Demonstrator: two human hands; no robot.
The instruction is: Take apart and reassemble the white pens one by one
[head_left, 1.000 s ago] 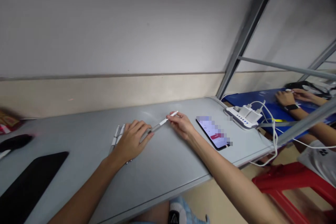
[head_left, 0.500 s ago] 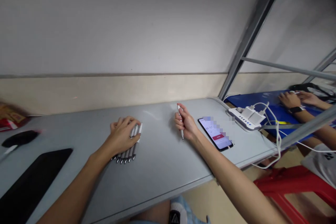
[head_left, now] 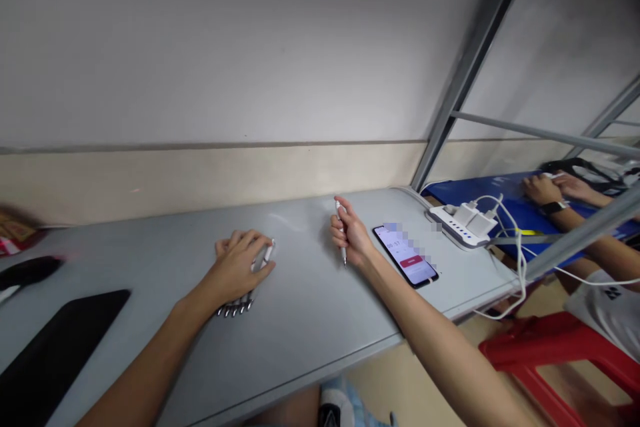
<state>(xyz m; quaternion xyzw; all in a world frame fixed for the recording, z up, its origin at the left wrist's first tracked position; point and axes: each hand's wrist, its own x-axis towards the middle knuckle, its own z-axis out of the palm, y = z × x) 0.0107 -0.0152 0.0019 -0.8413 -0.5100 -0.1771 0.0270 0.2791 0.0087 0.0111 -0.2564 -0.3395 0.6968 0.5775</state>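
My left hand (head_left: 240,263) rests palm down over a row of white-and-grey pens (head_left: 240,309) lying side by side on the grey table (head_left: 300,320). Its palm and fingers cover most of their length, with several metal tips sticking out toward me. One white pen (head_left: 269,253) shows tilted between the thumb and index finger. My right hand (head_left: 353,233) is closed around a white click pen (head_left: 343,250), held nearly upright. Its tip points down, and the thumb lies near its top end.
A phone (head_left: 406,255) with a lit timer lies right of my right hand. Beyond are a white power strip (head_left: 459,227) with cables, a metal frame post (head_left: 467,73) and a co-worker's hands (head_left: 545,188). A black mat (head_left: 70,340) lies at left, a red stool (head_left: 555,347) lower right.
The outermost pen under my left hand has tilted away from the row, and the left fingers have closed in around it. My right hand keeps its hold. The view has shifted slightly.
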